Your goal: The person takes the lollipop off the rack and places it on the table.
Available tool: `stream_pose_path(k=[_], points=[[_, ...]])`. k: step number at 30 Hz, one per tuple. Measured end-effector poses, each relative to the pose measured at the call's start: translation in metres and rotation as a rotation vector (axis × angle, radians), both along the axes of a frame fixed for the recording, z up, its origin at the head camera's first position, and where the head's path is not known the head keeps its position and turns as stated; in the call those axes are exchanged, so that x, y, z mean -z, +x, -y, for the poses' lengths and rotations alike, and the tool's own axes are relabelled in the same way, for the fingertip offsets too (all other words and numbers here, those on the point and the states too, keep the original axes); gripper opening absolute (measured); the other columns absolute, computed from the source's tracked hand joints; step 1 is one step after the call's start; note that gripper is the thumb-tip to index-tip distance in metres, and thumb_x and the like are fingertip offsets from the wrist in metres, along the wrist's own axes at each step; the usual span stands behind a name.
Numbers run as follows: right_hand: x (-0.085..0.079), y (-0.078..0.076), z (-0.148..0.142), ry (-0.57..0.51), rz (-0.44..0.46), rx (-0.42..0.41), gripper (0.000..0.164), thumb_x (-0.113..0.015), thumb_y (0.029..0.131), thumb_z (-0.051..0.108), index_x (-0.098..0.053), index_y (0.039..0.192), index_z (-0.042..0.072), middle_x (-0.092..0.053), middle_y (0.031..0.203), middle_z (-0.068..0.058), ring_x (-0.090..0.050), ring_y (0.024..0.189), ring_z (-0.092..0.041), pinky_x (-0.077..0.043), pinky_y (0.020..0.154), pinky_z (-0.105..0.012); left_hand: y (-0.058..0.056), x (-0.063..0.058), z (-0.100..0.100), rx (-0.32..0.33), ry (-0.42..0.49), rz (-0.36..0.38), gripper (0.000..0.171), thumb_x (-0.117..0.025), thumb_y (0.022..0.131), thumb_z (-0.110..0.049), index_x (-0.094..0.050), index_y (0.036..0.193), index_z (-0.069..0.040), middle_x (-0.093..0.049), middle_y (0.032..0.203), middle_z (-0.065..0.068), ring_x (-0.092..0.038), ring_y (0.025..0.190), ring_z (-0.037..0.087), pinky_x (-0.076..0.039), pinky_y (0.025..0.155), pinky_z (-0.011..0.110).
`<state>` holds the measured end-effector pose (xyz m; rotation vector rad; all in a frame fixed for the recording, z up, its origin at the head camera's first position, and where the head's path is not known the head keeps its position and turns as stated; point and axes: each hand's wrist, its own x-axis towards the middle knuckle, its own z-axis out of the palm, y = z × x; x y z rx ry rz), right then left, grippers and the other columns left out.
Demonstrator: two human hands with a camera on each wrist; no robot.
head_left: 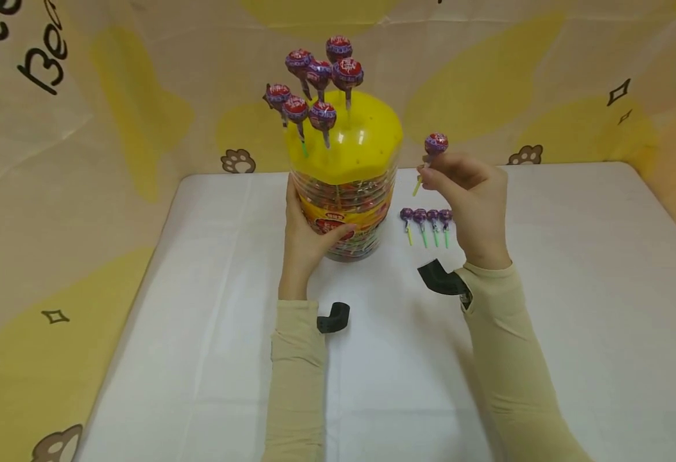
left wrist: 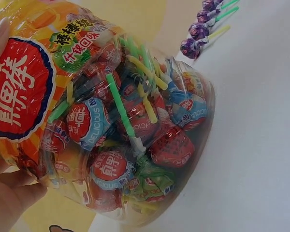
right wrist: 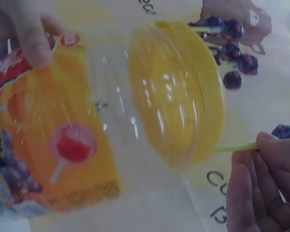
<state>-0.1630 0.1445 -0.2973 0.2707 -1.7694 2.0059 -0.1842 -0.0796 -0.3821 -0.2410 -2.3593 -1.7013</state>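
A clear plastic candy jar (head_left: 366,192) with a yellow lid (head_left: 372,138) stands on the table. My left hand (head_left: 305,244) grips its near left side, thumb across the orange label (left wrist: 19,92). Several purple-wrapped lollipops (head_left: 323,117) stick up out of the lid, mostly at its left and back. To the right of the jar, my right hand (head_left: 479,205) pinches one more lollipop (head_left: 436,144) between thumb and fingers, its head up and its yellow-green stick pointing down. In the right wrist view that stick (right wrist: 237,147) reaches the lid's edge. Through the jar's wall, wrapped lollipops (left wrist: 89,123) show inside.
A row of several purple lollipops (head_left: 420,218) lies right of the jar, below my right hand. The white tabletop (head_left: 228,359) spreads around the jar. A printed yellow and cream backdrop (head_left: 482,70) rises behind it. Black mounts (head_left: 442,277) project from both sleeves.
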Motion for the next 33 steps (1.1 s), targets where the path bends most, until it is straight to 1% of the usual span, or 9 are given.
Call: stream_pose_path(k=[4,9,11,18,24,31,33], points=[[0.008,0.000,-0.012,-0.056,0.014,-0.007,0.008,-0.072,0.080,-0.003,-0.070,0.087,-0.008,-0.069,0.084,-0.011,-0.064,0.074,-0.023,-0.056,0.072,-0.028,0.000,0.000,0.000,0.002,-0.003,-0.012,0.115,-0.082,0.073,-0.031,0.001,0.152,-0.025,-0.019,0.153,0.002,-0.026,0.137,0.017,-0.022,0.114,0.039],[0.016,0.000,-0.027,-0.121,0.047,-0.003,0.005,-0.072,0.078,-0.007,-0.070,0.083,-0.008,-0.069,0.081,-0.011,-0.065,0.071,-0.020,-0.056,0.070,-0.027,-0.001,0.000,0.000,0.000,-0.009,-0.031,0.114,-0.082,0.074,-0.030,0.001,0.152,-0.024,-0.020,0.152,0.004,-0.027,0.136,0.018,-0.023,0.114,0.038],[0.020,0.000,-0.034,-0.120,0.074,0.003,0.004,-0.072,0.078,-0.007,-0.070,0.082,-0.007,-0.069,0.081,-0.011,-0.065,0.070,-0.019,-0.056,0.070,-0.026,-0.001,0.001,0.000,0.000,-0.010,-0.032,0.113,-0.081,0.074,-0.030,0.001,0.152,-0.024,-0.020,0.152,0.004,-0.026,0.136,0.018,-0.022,0.114,0.038],[0.036,0.000,-0.065,-0.021,0.218,0.015,0.006,-0.071,0.080,-0.005,-0.071,0.086,-0.005,-0.070,0.078,-0.006,-0.066,0.068,-0.017,-0.055,0.072,-0.022,-0.001,0.000,-0.001,-0.005,-0.016,-0.023,0.113,-0.081,0.074,-0.032,0.001,0.152,-0.023,-0.020,0.152,0.005,-0.026,0.136,0.019,-0.022,0.114,0.040],[0.047,-0.003,-0.085,-0.014,0.303,0.016,0.005,-0.070,0.081,-0.005,-0.071,0.085,-0.005,-0.070,0.077,-0.005,-0.067,0.070,-0.015,-0.056,0.068,-0.022,-0.001,0.000,-0.001,0.004,-0.005,-0.022,0.113,-0.081,0.075,-0.031,0.001,0.152,-0.023,-0.020,0.152,0.004,-0.026,0.136,0.018,-0.022,0.114,0.038],[0.060,-0.006,-0.102,0.009,0.415,0.018,0.008,-0.066,0.083,-0.006,-0.071,0.083,0.001,-0.070,0.076,-0.002,-0.068,0.070,-0.012,-0.056,0.066,-0.019,-0.001,-0.001,-0.001,0.008,0.002,-0.027,0.113,-0.081,0.074,-0.030,0.000,0.152,-0.022,-0.021,0.152,0.003,-0.026,0.136,0.016,-0.021,0.114,0.036],[0.065,-0.007,-0.106,0.038,0.453,0.023,0.009,-0.065,0.084,-0.005,-0.071,0.084,0.002,-0.070,0.076,0.000,-0.067,0.070,-0.010,-0.055,0.066,-0.018,-0.001,-0.001,-0.001,0.005,0.001,-0.027,0.113,-0.082,0.074,-0.030,0.000,0.152,-0.022,-0.021,0.152,0.003,-0.026,0.136,0.016,-0.021,0.114,0.036]])
